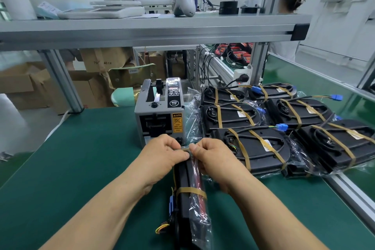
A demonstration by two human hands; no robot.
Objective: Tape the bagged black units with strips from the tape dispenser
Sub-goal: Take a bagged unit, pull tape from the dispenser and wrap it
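A bagged black unit (pixel 187 205) stands on edge on the green mat, running from the bottom of the view up to my hands. One tan tape band wraps it lower down. My left hand (pixel 165 153) and my right hand (pixel 211 155) meet at the unit's top end, their fingertips pinching a tan tape strip (pixel 185 149) over the bag's edge. The grey tape dispenser (pixel 160 111) sits just behind my hands.
Several taped bagged units (pixel 263 128) lie in rows to the right of the dispenser, with blue connectors and cables. An aluminium rail (pixel 353 195) bounds the mat on the right. A shelf beam (pixel 142 30) hangs overhead. A person stands at the far right. Cardboard boxes sit behind.
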